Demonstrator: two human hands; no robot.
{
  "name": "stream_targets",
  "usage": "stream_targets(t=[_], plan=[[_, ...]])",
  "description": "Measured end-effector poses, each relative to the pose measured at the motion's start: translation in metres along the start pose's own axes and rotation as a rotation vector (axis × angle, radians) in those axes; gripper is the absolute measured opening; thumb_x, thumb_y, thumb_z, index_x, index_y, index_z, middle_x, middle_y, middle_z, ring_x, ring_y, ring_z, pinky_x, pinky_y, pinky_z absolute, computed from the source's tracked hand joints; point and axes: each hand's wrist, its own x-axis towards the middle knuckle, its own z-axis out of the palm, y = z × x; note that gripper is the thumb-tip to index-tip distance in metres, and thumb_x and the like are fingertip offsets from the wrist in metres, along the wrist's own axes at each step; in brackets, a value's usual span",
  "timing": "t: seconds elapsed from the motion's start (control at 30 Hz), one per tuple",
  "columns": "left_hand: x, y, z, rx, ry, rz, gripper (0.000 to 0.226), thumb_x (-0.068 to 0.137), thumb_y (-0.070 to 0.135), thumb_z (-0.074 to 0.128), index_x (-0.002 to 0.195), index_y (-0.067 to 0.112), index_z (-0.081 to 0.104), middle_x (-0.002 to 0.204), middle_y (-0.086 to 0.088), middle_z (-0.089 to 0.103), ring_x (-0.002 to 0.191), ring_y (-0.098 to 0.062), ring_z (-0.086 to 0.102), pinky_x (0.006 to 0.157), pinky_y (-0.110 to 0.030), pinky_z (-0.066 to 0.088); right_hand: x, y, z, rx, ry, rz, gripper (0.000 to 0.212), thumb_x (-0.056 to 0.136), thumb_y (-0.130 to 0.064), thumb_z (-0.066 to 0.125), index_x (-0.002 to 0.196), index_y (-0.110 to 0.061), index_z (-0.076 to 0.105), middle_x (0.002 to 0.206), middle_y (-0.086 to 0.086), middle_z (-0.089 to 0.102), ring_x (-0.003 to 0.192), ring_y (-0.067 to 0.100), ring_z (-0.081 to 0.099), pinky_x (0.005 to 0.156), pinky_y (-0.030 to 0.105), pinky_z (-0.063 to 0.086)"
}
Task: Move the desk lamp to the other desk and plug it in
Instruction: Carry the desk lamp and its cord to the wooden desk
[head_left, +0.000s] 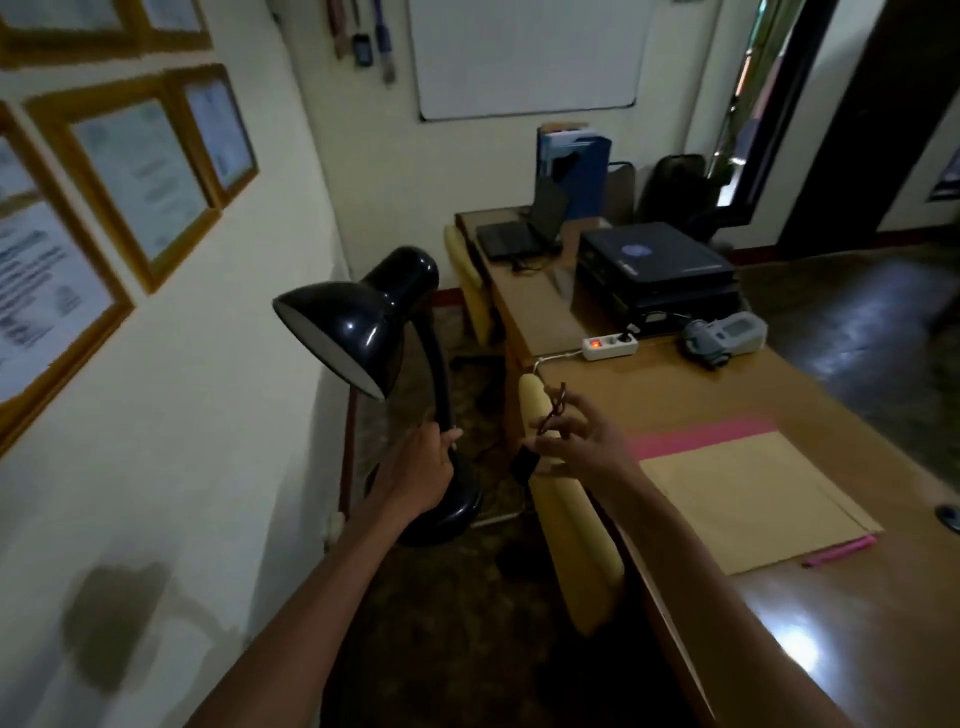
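A black desk lamp with a dome shade and curved neck hangs in the air between the wall and the desk. My left hand grips its neck just above the round base. My right hand holds the lamp's dark cord, looped above the fingers, with the black plug dangling below the palm. A white power strip with a lit red switch lies on the wooden desk, one plug seated in it.
A cream chair back stands against the desk's near edge under my right arm. Brown and pink folders, a pink pen, a grey device, a black printer and a laptop sit on the desks. Framed certificates line the left wall.
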Motion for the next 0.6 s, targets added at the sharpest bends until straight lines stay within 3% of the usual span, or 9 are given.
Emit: stream_targets(t=[0.1, 0.23, 0.4, 0.6], plan=[[0.062, 0.023, -0.007, -0.005, -0.001, 0.100, 0.031, 0.104, 0.019, 0.040, 0.127, 0.011, 0.059, 0.134, -0.010, 0.062, 0.122, -0.027, 0.058, 0.090, -0.033, 0.047, 0.042, -0.030, -0.010, 0.042, 0.049, -0.063, 0.059, 0.081, 0.009, 0.073, 0.126, -0.026, 0.057, 0.117, 0.015, 0.067, 0.103, 0.030, 0.071, 0.076, 0.048, 0.063], [0.145, 0.053, -0.002, 0.015, 0.046, 0.179, 0.031, 0.104, 0.022, 0.041, 0.126, 0.014, 0.061, 0.121, -0.007, 0.069, 0.105, -0.023, 0.067, 0.067, -0.023, 0.047, 0.107, -0.067, -0.034, -0.001, 0.106, -0.161, 0.064, 0.083, 0.009, 0.070, 0.135, -0.024, 0.053, 0.118, 0.012, 0.066, 0.101, 0.026, 0.073, 0.072, 0.039, 0.063], [0.234, 0.095, 0.014, 0.008, 0.072, 0.241, 0.036, 0.104, 0.021, 0.038, 0.130, 0.015, 0.062, 0.131, -0.008, 0.065, 0.114, -0.023, 0.065, 0.084, -0.034, 0.052, 0.195, -0.110, -0.085, -0.035, 0.160, -0.248, 0.060, 0.086, 0.009, 0.068, 0.126, -0.032, 0.051, 0.120, 0.011, 0.065, 0.106, 0.025, 0.070, 0.070, 0.033, 0.062], [0.328, 0.138, 0.053, -0.008, 0.044, 0.293, 0.036, 0.102, 0.021, 0.038, 0.130, 0.017, 0.061, 0.134, -0.006, 0.063, 0.118, -0.021, 0.062, 0.065, -0.014, 0.039, 0.281, -0.140, -0.157, -0.087, 0.248, -0.239, 0.067, 0.086, 0.008, 0.066, 0.141, -0.023, 0.047, 0.120, 0.009, 0.064, 0.109, 0.025, 0.068, 0.069, 0.029, 0.062]])
